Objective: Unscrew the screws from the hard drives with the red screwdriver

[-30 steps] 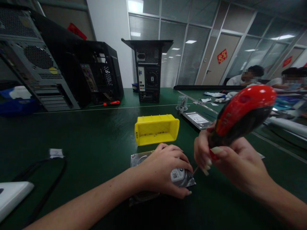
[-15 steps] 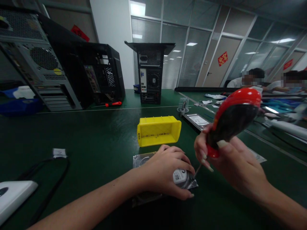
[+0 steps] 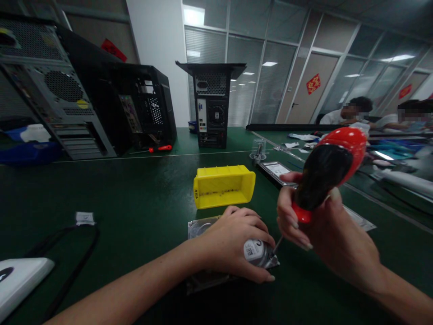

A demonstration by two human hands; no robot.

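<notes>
Turning of the screwdriver at the hard drive's corner, handle rolled since last frame

Left hand point(image 3: 233, 246): clasping the hard drive point(image 3: 255, 250) from above, fingers curved over it, thumb along the near side. Drive lies flat on the bench point(image 3: 135, 194), just in front of the yellow bin point(image 3: 223, 172); part of its round white label shows between thumb and forefinger. Against half a second ago: no clear change in this hand or in the drive's place.

Right hand point(image 3: 333, 234): closed round the red-and-black screwdriver point(image 3: 326, 174), fingers curled at the lower end of the handle. Shaft slants down to the drive's right-hand corner; tip too small to tell whether it sits in a screw.

Change noted: handle has rolled in the grip. Its black side, earlier beneath the red, now faces left and up, with red along the right. Thumb, earlier across the front of the handle, has shifted to its right; one finger now extends behind it.

Unchanged: bin open toward the viewer, small dark bits inside; second drive point(image 3: 277, 169) beyond the right hand, near the clear cup point(image 3: 259, 148).
</notes>
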